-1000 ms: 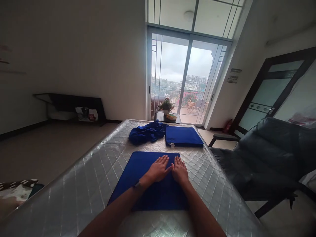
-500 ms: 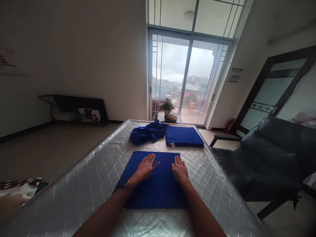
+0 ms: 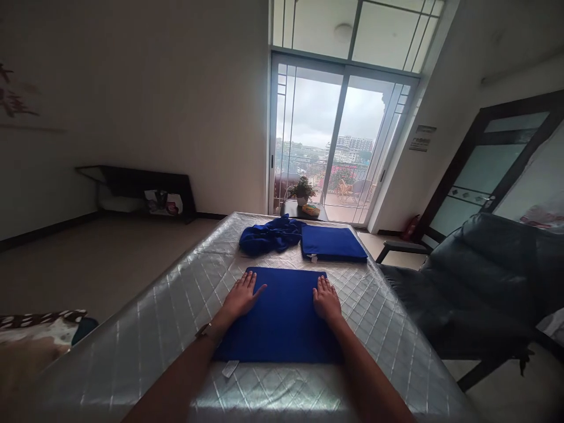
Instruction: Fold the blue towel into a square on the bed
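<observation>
A flat, folded blue cloth (image 3: pixel 282 323) lies on the silver quilted table cover (image 3: pixel 171 305), a white tag (image 3: pixel 230 369) sticking out from its near edge. My left hand (image 3: pixel 241 295) rests flat along its left edge, fingers stretched forward and thumb pointing inward. Along the right edge lies my right hand (image 3: pixel 327 298), palm down with the fingers extended. Beyond them, a second folded blue cloth (image 3: pixel 333 242) sits at the far right of the table. Beside it is a crumpled heap of blue cloth (image 3: pixel 269 236).
A black padded chair (image 3: pixel 471 288) stands close to the table's right side. Past the far end, a small dark table holds a potted plant (image 3: pixel 302 191) and a yellow packet (image 3: pixel 311 210). Sliding glass doors (image 3: pixel 308 135) are behind. A patterned fabric item (image 3: pixel 39 335) is at lower left.
My left hand has slid outward to the left edge of the folded cloth. The right hand stays by the right edge. The white tag at the near edge has come into view.
</observation>
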`<state>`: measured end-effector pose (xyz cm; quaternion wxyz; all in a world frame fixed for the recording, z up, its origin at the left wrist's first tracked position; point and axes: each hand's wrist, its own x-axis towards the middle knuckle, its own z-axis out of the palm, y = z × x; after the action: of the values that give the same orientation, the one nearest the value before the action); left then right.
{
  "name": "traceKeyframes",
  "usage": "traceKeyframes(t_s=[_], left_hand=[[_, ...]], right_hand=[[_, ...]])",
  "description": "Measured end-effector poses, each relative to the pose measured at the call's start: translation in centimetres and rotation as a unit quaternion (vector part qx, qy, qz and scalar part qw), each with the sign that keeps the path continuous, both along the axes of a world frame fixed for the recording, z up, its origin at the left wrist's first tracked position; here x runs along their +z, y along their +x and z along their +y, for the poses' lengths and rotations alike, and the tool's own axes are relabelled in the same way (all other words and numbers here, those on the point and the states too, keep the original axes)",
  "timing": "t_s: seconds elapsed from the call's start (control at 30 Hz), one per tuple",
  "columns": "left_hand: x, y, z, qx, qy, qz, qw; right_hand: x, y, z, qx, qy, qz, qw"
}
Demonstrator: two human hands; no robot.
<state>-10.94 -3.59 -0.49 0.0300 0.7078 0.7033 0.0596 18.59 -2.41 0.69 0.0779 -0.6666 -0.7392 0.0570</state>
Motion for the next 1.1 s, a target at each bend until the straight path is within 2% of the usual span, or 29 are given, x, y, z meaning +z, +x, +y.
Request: traceKeyframes(t_s=[0.2, 0.43, 0.6, 0.67, 0.77, 0.83, 0.93, 1.03, 1.1], left_hand=[[-0.2, -0.2, 0.1, 0.002, 0.004, -0.006, 1.000], [-0.3, -0.1, 0.1, -0.001, 0.004, -0.012, 1.000], [0.3, -0.7, -0.3, 0.075, 0.017, 0.017, 0.997], [0.5, -0.1, -0.5, 0.069, 0.041, 0.022, 0.997], [1.0, 3.0, -1.0, -0.047, 0.056, -0.010, 0.997], [1.2, 6.5, -1.6, -0.152, 0.043, -0.046, 0.986], [1.2, 12.2, -2.4, -0.248, 0.029, -0.077, 0.965], [0.8, 15.7, -2.6, -0.287, 0.018, -0.093, 0.953], [0.3, 16.3, -2.5, -0.279, 0.015, -0.102, 0.955]], right_hand=[[0.7, 0.4, -1.7, 0.024, 0.021, -0.030, 0.999], [-0.1, 0.9, -4.3, 0.030, 0.014, -0.018, 0.999], [-0.2, 0.9, -4.3, 0.026, 0.010, -0.005, 1.000], [-0.2, 0.8, -4.2, 0.024, 0.007, 0.000, 1.000], [-0.3, 0.8, -4.2, 0.023, 0.008, 0.006, 1.000], [-0.4, 0.9, -4.1, 0.023, 0.011, 0.008, 1.000], [-0.6, 1.1, -4.1, 0.032, 0.011, -0.002, 0.999], [-0.7, 1.3, -4.1, 0.054, 0.008, -0.018, 0.998], [-0.6, 1.3, -4.2, 0.055, 0.005, -0.021, 0.998]])
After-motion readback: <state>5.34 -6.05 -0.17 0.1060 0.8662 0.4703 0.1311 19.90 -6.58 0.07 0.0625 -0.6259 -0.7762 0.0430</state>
